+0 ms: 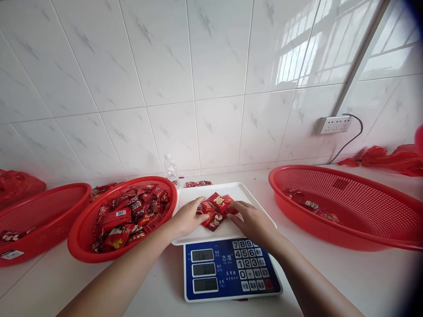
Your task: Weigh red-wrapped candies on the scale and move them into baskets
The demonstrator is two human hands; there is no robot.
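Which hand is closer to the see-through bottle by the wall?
Left. The left hand is in front of the bottle and a little to its right; the right hand is farther right, across the red packets.

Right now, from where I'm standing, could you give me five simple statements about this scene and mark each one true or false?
1. The left hand and right hand are at the red packets on the scale's white tray. True.
2. The clear bottle stands on the tray. False: it stands behind, near the wall.
3. The scale's keypad is right of its displays. True.
4. The rightmost basket is heaped full. False: only some packets lie inside.
5. The wall is bare brick. False: it is tiled.
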